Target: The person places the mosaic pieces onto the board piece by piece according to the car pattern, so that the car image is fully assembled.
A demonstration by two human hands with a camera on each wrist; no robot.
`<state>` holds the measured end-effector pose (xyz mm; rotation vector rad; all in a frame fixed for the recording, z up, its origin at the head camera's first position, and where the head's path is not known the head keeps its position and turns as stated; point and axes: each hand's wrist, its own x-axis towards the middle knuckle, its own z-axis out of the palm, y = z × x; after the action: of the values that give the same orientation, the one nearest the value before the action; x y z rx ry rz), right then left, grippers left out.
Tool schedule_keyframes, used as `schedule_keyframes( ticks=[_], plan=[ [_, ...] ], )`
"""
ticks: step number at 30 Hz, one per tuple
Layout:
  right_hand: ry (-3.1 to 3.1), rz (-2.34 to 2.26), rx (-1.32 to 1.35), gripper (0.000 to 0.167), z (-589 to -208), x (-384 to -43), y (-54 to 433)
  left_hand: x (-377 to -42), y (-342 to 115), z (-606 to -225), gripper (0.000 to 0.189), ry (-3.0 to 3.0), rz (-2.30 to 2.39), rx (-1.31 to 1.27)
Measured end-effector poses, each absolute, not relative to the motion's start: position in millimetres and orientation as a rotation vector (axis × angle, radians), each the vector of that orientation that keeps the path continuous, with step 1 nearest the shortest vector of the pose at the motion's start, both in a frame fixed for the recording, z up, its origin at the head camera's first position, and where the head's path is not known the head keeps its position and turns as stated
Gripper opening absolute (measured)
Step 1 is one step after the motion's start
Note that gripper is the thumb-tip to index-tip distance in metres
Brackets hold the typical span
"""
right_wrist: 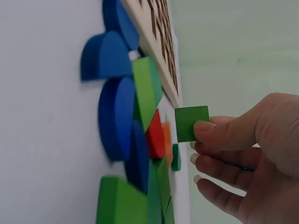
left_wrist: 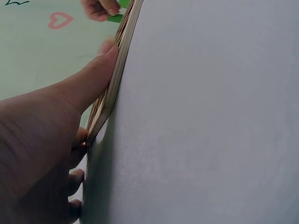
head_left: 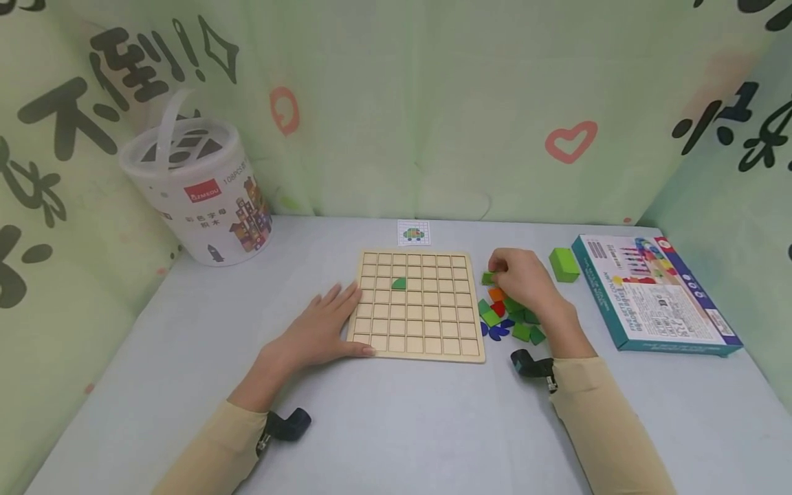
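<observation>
A wooden grid board (head_left: 416,306) lies on the table, with one green quarter-round piece (head_left: 399,283) in an upper-left cell. My left hand (head_left: 322,326) rests spread at the board's left edge, its thumb along the near corner; the left wrist view shows the thumb (left_wrist: 96,70) against the rim. To the right of the board, my right hand (head_left: 526,278) pinches a green square block (right_wrist: 190,123) between thumb and fingers, above the loose pieces. Among these are a red piece (right_wrist: 155,135), an orange piece (head_left: 496,294), several blue rounded pieces (right_wrist: 117,119) and several green ones (head_left: 521,332).
A small picture card (head_left: 413,233) with a gridded drawing lies behind the board. A green block (head_left: 564,265) and a flat box (head_left: 658,295) are at the right. A white lidded bucket (head_left: 204,199) stands at the back left, before a printed curtain (head_left: 371,103).
</observation>
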<state>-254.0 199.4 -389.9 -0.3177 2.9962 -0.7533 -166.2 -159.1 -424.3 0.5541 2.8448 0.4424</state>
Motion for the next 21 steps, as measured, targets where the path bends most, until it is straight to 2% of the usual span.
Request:
schedule_keyframes(
  ticks=[21],
  plan=[
    [2.888,-1.030,-0.545,0.007,-396.4,-254.5,113.4,-165.1,-158.7,-423.2,0.114,2.849,0.479,0.577]
  ],
)
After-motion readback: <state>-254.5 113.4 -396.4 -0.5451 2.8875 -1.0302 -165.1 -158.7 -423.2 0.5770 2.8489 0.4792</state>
